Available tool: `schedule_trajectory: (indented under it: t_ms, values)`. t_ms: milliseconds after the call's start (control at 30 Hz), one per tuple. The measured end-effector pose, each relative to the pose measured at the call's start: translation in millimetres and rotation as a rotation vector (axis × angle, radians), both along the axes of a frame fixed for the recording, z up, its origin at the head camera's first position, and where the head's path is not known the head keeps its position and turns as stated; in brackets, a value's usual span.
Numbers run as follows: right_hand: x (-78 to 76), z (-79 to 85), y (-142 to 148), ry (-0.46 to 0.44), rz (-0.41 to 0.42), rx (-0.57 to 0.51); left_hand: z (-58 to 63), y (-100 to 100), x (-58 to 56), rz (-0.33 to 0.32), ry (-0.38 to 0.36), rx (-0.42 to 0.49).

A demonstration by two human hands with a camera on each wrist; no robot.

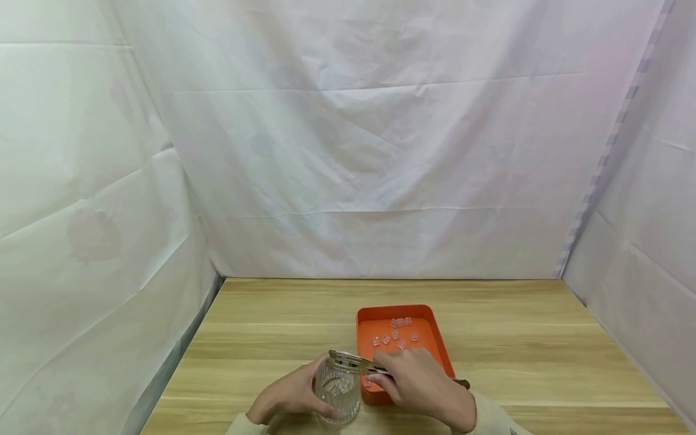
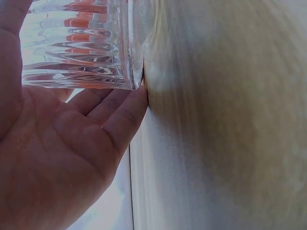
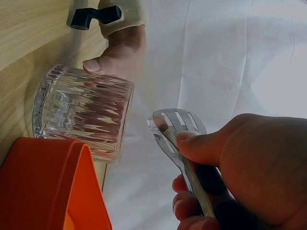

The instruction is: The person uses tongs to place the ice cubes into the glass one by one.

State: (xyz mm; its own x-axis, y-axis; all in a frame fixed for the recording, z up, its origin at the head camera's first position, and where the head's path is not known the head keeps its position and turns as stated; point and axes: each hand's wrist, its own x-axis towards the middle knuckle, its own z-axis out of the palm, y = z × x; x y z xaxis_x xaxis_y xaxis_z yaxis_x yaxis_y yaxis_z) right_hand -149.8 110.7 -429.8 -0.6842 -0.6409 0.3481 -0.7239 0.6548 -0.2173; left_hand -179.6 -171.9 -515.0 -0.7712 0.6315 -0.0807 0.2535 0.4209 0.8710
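Observation:
On the near part of the table stands a ribbed clear glass (image 1: 344, 400), with a few clear pieces showing inside. My left hand (image 1: 293, 388) holds it round its left side, thumb toward me; the left wrist view has the fingers low against its ribbed wall. My right hand (image 1: 421, 379) grips slotted metal tongs (image 1: 350, 362), their tips over the glass's mouth in the head view. In the right wrist view a small clear cube (image 3: 151, 125) sits at the tips of the tongs, just beyond the rim.
An orange tray (image 1: 396, 310) stands right of the glass, close beside it, with several clear cubes (image 1: 395, 334) scattered on its floor. The wood-grain table (image 1: 283, 314) runs back to a white cloth (image 1: 348, 151), and cloth also hangs at both sides.

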Motion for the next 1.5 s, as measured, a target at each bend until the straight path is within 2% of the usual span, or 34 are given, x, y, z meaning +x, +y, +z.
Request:
schedule_trajectory:
  t_ms: [167,500,833,1500]
  values:
    - [-0.2,-0.6,0.2,0.012,-0.002,0.002,0.4,-0.1,-0.3,0.0,-0.004,-0.002]
    - [-0.5,-1.0,0.4,-0.022,-0.01,0.011,-1.0,-0.8,-0.8,-0.017,0.011,0.01]
    - [-1.1,-4.4,0.9,-0.043,-0.021,0.023,-2.1,-0.1,0.5,-0.012,-0.009,0.027]
    - [-4.1,-2.7,8.0,-0.089,-0.033,0.009,-0.7,-1.3,-1.2,-0.02,0.008,0.004]
